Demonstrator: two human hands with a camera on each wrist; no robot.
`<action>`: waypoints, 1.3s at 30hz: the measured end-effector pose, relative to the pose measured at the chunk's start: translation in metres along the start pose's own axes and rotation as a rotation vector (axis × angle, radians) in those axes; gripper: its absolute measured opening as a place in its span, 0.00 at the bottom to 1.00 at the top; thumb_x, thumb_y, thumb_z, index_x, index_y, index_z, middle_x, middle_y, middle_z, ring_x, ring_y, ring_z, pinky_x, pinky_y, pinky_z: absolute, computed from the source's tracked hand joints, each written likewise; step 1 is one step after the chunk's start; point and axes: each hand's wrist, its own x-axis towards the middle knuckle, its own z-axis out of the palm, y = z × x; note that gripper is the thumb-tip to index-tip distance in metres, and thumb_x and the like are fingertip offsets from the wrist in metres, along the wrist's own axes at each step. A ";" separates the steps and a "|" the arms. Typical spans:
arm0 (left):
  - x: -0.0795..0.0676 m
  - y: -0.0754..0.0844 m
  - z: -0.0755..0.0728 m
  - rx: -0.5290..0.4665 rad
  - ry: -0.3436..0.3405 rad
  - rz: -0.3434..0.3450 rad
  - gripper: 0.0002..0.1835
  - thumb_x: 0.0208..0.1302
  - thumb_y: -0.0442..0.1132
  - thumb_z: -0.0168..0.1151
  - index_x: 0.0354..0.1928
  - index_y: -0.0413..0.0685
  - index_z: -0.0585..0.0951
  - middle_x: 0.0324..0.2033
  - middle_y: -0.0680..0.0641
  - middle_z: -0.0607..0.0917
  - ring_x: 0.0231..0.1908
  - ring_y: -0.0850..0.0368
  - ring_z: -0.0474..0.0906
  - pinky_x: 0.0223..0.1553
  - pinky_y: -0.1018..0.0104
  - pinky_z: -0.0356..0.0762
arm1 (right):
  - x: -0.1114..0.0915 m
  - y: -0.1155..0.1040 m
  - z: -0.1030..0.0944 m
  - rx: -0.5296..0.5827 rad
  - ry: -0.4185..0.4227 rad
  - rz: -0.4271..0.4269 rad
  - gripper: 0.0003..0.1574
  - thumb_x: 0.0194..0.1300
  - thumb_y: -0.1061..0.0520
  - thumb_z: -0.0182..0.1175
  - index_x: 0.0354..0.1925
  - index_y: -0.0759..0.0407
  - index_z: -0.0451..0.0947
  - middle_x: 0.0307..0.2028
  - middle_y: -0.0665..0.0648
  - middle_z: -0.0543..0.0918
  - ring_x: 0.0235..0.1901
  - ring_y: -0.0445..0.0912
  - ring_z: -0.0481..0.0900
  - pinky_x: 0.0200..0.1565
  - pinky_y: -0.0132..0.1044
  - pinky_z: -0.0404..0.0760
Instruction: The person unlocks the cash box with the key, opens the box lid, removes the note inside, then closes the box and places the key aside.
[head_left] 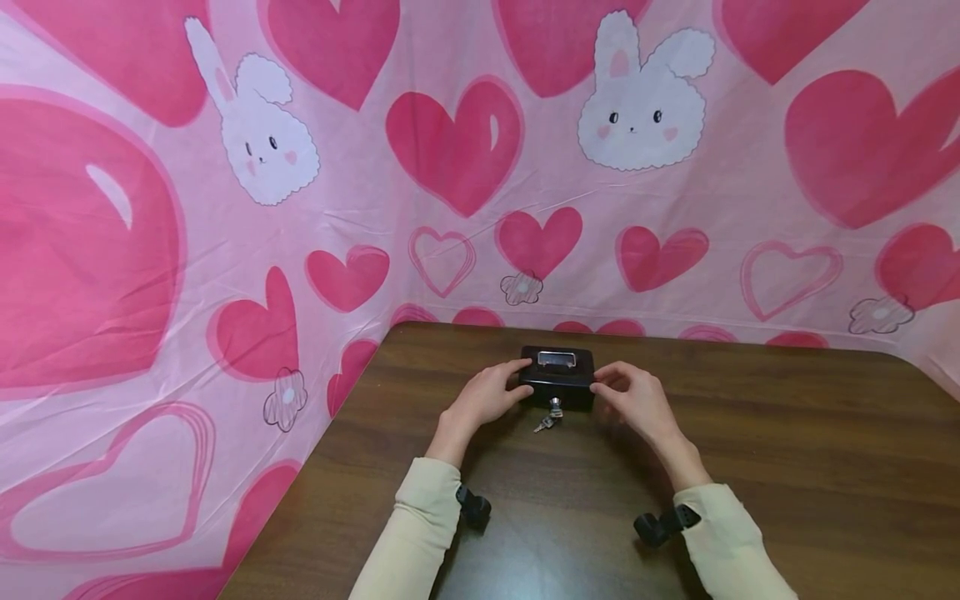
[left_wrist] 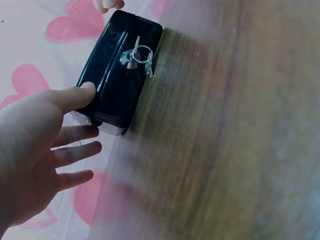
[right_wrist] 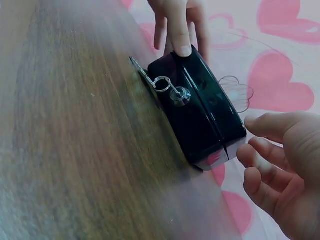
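On the table sits a small black cash box (head_left: 557,387) with a silver handle (head_left: 557,359) on its lid. A lock cylinder (right_wrist: 180,96) on its front face holds a key, and a ring with another key (head_left: 545,423) dangles from it. My left hand (head_left: 489,394) is at the box's left end; in the left wrist view its thumb (left_wrist: 86,92) rests on the lid's front edge and three fingers extend straight beside the end. My right hand (head_left: 633,400) is at the right end, thumb tip (right_wrist: 252,122) right at the lid's corner, fingers loosely bent beside it.
The brown wood-grain table (head_left: 787,450) extends around the box. Behind and to the left hangs a pink cloth (head_left: 465,250) printed with hearts and rabbits. A black wrist camera (head_left: 474,507) is strapped on the left wrist, and another camera (head_left: 660,527) on the right.
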 end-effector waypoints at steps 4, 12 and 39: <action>0.000 0.000 0.000 0.001 0.002 0.000 0.29 0.69 0.53 0.60 0.71 0.63 0.70 0.63 0.49 0.80 0.59 0.55 0.79 0.63 0.53 0.73 | 0.001 0.002 -0.001 0.012 -0.003 0.016 0.21 0.63 0.55 0.69 0.51 0.62 0.78 0.40 0.65 0.85 0.25 0.54 0.83 0.20 0.40 0.79; -0.001 0.000 -0.001 -0.009 -0.004 -0.001 0.31 0.69 0.54 0.61 0.72 0.64 0.68 0.64 0.48 0.79 0.60 0.53 0.78 0.63 0.51 0.73 | 0.002 0.006 0.001 -0.001 -0.060 0.045 0.31 0.62 0.56 0.68 0.61 0.63 0.72 0.56 0.68 0.80 0.26 0.54 0.83 0.22 0.41 0.80; 0.000 0.001 0.002 0.008 -0.019 -0.081 0.34 0.67 0.52 0.64 0.71 0.49 0.70 0.61 0.46 0.81 0.60 0.51 0.78 0.64 0.52 0.72 | 0.001 0.009 0.010 -0.021 -0.096 0.057 0.32 0.63 0.62 0.65 0.64 0.69 0.70 0.48 0.71 0.84 0.25 0.47 0.83 0.22 0.38 0.81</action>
